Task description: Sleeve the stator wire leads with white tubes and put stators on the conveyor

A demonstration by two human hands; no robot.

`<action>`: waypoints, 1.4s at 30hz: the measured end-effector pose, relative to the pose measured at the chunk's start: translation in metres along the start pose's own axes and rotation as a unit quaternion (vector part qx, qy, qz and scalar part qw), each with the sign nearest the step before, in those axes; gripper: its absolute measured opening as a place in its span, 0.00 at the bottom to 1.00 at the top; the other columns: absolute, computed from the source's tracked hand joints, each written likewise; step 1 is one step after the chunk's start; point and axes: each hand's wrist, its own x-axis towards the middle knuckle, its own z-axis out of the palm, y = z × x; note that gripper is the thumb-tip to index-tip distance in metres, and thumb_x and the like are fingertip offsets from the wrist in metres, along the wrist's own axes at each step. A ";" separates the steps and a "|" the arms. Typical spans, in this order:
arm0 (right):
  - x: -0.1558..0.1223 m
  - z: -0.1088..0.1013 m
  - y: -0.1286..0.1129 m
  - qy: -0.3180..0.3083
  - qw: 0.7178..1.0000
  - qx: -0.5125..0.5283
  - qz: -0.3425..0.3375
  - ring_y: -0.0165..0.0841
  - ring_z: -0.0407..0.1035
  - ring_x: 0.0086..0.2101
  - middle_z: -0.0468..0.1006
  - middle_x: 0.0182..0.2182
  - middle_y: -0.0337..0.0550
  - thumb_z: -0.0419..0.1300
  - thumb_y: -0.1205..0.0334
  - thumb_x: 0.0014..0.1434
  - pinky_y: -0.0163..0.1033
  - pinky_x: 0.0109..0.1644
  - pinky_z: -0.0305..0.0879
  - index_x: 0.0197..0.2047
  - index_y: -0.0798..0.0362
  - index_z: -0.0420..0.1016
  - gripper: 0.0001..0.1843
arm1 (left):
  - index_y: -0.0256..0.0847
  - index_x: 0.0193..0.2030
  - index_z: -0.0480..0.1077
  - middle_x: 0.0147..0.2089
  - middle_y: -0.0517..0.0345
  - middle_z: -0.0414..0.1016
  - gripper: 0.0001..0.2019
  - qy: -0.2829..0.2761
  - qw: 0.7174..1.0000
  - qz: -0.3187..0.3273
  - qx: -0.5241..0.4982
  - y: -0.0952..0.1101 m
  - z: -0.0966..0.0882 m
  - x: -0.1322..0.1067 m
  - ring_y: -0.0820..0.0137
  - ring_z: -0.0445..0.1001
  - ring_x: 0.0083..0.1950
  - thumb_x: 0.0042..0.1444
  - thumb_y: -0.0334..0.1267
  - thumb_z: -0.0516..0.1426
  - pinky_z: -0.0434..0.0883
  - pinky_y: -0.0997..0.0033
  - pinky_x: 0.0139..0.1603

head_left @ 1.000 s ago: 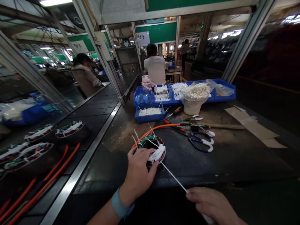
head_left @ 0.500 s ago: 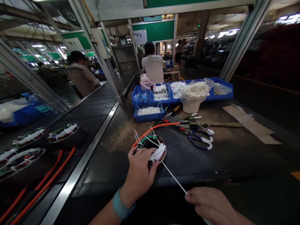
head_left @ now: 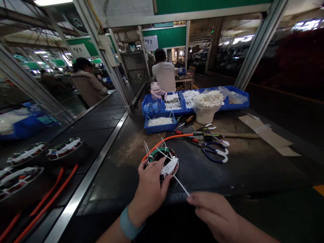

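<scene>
A motor stator [head_left: 173,153], ring-shaped with green and dark red windings, lies on the dark bench near its front edge. My left hand [head_left: 152,180] is wrapped over its near left side, fingers on the rim and partly inside. White sleeved leads [head_left: 170,166] are bundled on the ring's right side. From that side a thin white cable tie [head_left: 181,185] runs taut toward me, its end pinched in my right hand [head_left: 212,211]. Several other cable-tie tails stick up from the far side of the ring. An orange sleeved cable [head_left: 174,136] curves away behind it.
Behind stand a small blue bin [head_left: 160,124] of cable ties, blue bins [head_left: 191,98] of white parts and a white bucket [head_left: 204,114]. Blue-handled scissors [head_left: 215,153], a hammer [head_left: 238,135] and cardboard [head_left: 268,135] lie right. More stators [head_left: 65,148] sit on the conveyor [head_left: 98,118] left.
My right hand has moved left and up toward the stator, and the stretch of cable tie between them looks shorter. My left hand keeps its hold. The stators on the conveyor appear slightly farther left.
</scene>
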 end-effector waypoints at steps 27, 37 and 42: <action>0.034 0.054 0.028 0.041 0.823 0.379 0.421 0.30 0.69 0.34 0.75 0.32 0.38 0.61 0.67 0.51 0.35 0.41 0.64 0.33 0.53 0.68 0.06 | 0.46 0.50 0.70 0.46 0.58 0.77 0.15 0.052 0.997 0.032 -0.038 -0.002 0.000 0.000 0.63 0.71 0.50 0.54 0.31 0.57 0.55 0.56 0.53; 0.060 0.054 0.035 -0.069 0.899 0.126 0.415 0.30 0.62 0.25 0.69 0.24 0.36 0.56 0.65 0.52 0.35 0.30 0.55 0.30 0.52 0.64 0.03 | 0.48 0.47 0.71 0.45 0.62 0.77 0.17 0.047 0.993 -0.012 -0.112 0.004 -0.005 -0.002 0.64 0.70 0.50 0.50 0.28 0.59 0.54 0.57 0.54; 0.069 0.039 0.038 -0.133 0.975 -0.168 0.062 0.36 0.60 0.29 0.71 0.26 0.40 0.54 0.70 0.51 0.41 0.34 0.47 0.30 0.50 0.68 0.06 | 0.47 0.49 0.70 0.45 0.62 0.77 0.21 0.025 0.993 -0.015 -0.118 0.004 -0.010 -0.002 0.66 0.70 0.48 0.46 0.29 0.59 0.54 0.58 0.54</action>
